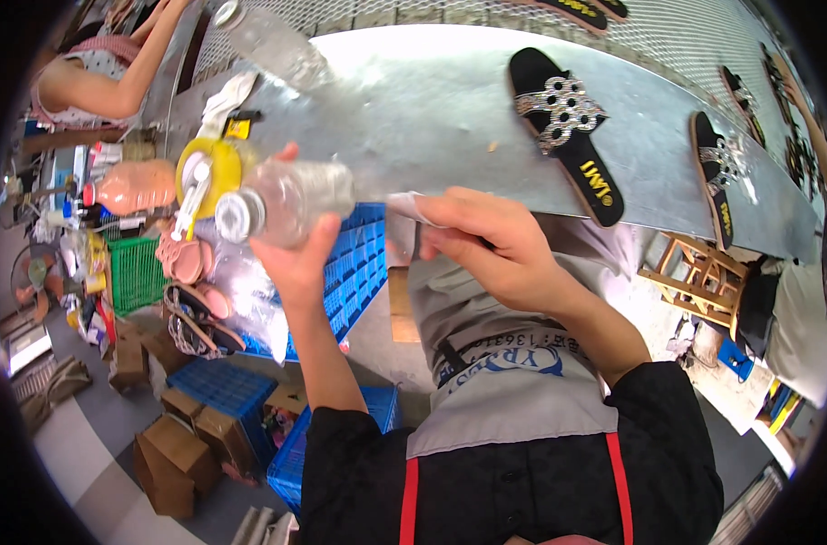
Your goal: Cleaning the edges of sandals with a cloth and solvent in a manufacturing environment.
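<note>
- Clear plastic bottle [291, 200], lying sideways: left hand [295, 259] grip wrapped round it.
- Grey apron edge [404, 207]: right hand [495, 250] grip pinching it.
- Black beaded sandal [563, 127]: on metal counter [413, 100].

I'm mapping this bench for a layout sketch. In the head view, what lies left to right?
Green crate → clear plastic bottle in the left hand → right hand → black beaded sandal → wooden stool.
</note>
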The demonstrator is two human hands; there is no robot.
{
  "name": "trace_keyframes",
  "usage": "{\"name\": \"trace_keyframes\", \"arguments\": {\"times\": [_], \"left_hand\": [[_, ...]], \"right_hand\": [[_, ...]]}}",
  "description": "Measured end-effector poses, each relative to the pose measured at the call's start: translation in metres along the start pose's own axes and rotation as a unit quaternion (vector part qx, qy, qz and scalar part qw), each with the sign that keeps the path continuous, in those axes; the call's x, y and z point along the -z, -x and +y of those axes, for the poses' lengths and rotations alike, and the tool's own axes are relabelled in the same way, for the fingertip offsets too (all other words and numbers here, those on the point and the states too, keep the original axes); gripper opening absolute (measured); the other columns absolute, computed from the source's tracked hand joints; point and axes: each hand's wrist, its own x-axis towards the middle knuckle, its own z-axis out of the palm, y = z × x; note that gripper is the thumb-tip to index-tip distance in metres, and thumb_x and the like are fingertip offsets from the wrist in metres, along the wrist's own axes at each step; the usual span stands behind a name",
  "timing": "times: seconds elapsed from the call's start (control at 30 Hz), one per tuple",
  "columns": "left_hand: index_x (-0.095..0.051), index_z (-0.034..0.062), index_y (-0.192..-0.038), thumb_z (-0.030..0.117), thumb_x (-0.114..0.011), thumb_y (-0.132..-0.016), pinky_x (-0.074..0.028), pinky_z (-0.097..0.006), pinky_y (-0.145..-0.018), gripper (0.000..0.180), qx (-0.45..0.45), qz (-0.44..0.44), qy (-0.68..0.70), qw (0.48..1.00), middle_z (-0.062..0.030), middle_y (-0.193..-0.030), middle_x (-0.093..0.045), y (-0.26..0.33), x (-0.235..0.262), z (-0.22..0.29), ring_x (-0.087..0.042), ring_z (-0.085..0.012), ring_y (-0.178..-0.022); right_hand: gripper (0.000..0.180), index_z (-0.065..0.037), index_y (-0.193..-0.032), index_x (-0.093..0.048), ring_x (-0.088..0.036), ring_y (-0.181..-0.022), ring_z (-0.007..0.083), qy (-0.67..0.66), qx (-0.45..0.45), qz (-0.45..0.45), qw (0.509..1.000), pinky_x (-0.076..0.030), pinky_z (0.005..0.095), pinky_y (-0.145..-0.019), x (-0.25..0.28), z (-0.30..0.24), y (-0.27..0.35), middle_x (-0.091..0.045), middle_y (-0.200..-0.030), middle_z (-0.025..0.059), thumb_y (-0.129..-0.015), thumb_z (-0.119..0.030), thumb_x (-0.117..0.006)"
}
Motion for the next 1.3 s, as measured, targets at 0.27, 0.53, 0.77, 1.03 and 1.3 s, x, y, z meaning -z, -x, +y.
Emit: {"name": "trace_keyframes", "arguments": {"times": [0.27, 0.53, 0.77, 1.03, 1.3], "left_hand": [[-0.038, 0.0016, -0.154, 0.008, -0.083, -0.086, -0.039, -0.044, -0.12, 0.082, 0.027, -0.014, 0.047, 0.998, -0.0195, -0.154, -0.051, -0.026, -0.012, -0.054, -0.049, -0.0276, -0.141], [-0.063, -0.0019, -0.127, 0.01, -0.062, -0.092, -0.049, -0.049, -0.099, 0.036, -0.376, 0.107, -0.234, 0.89, -0.0183, -0.122, -0.067, 0.05, -0.05, -0.006, -0.066, -0.0314, -0.107], [-0.072, 0.007, -0.117, 0.006, -0.066, -0.091, -0.043, -0.049, -0.111, 0.027, -0.352, -0.142, -0.24, 0.893, -0.01, -0.126, -0.069, -0.041, -0.219, -0.009, -0.055, -0.0384, -0.135], [-0.07, 0.0082, -0.124, 0.032, -0.053, -0.107, -0.035, -0.055, -0.116, 0.034, -0.327, -0.204, -0.371, 0.845, -0.0069, -0.133, -0.069, -0.08, -0.259, -0.077, -0.054, -0.0302, -0.138], [-0.067, 0.0091, -0.12, 0.028, -0.052, -0.107, -0.037, -0.05, -0.114, 0.028, -0.352, -0.2, -0.389, 0.827, -0.0052, -0.132, -0.068, -0.076, -0.263, -0.071, -0.056, -0.0296, -0.135]], "right_hand": [[0.035, -0.002, -0.132, -0.069, -0.066, -0.076, 0.0201, 0.262, -0.133, 0.161, 0.942, -0.051, 0.0314, -0.07, 0.07, -0.038, 0.094, -0.067, -0.084, 0.0103, -0.099, 0.005, -0.061], [0.048, -0.007, -0.132, -0.067, -0.065, -0.069, 0.0223, 0.586, -0.16, 0.059, 0.792, -0.049, 0.0357, -0.055, 0.094, -0.041, 0.121, -0.058, -0.084, 0.0061, -0.085, 0.005, -0.065], [0.057, -0.012, -0.135, -0.064, -0.064, -0.069, 0.018, 0.671, -0.137, 0.006, 0.729, -0.051, 0.0337, -0.052, 0.105, -0.043, 0.141, -0.055, -0.09, 0.0021, -0.078, -0.002, -0.067], [0.058, -0.012, -0.134, -0.064, -0.064, -0.07, 0.0205, 0.683, -0.156, -0.018, 0.713, -0.052, 0.0358, -0.055, 0.104, -0.041, 0.121, -0.054, -0.088, 0.0036, -0.077, -0.001, -0.065], [0.055, -0.014, -0.132, -0.065, -0.062, -0.068, 0.0172, 0.692, -0.151, -0.05, 0.704, -0.052, 0.0338, -0.053, 0.106, -0.044, 0.127, -0.053, -0.087, 0.0021, -0.078, -0.004, -0.066]]}}
